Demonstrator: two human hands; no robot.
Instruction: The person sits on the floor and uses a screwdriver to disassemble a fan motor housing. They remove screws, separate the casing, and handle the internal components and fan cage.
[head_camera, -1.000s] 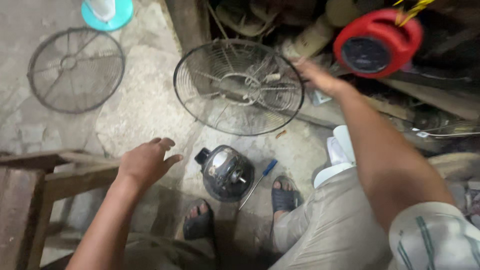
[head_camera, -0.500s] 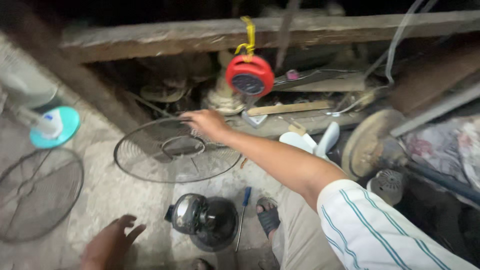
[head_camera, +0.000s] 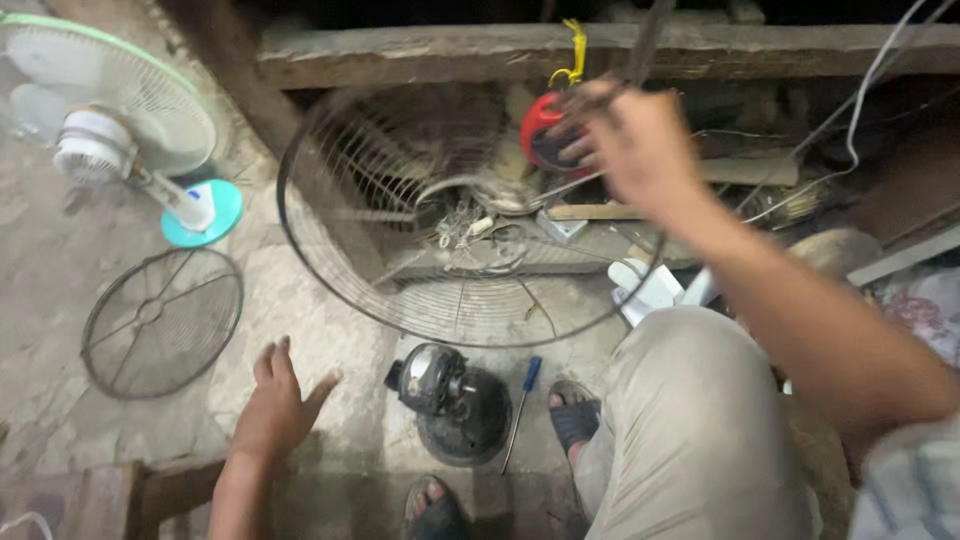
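Wire fan guard (head_camera: 400, 250) tilted on edge over the floor, gripped at its upper right rim by my right hand (head_camera: 635, 150); my left hand (head_camera: 275, 405) hovers open and empty, lower left, near the fan motor (head_camera: 455, 400).

A fan guard (head_camera: 450, 290) of thin bare metal wire, dull and slightly tarnished, is held up in the right hand (head_camera: 640, 150). Below it sits a fan motor (head_camera: 445, 385) — dark metal with a glossy housing. The screwdriver (head_camera: 520, 410) has a blue plastic handle. A second wire grille (head_camera: 160, 320) lies on the rough, matt concrete floor (head_camera: 320, 340). The standing fan (head_camera: 110, 120) is smooth plastic — white and pale green. The trousers (head_camera: 690, 440) are matt beige cloth.
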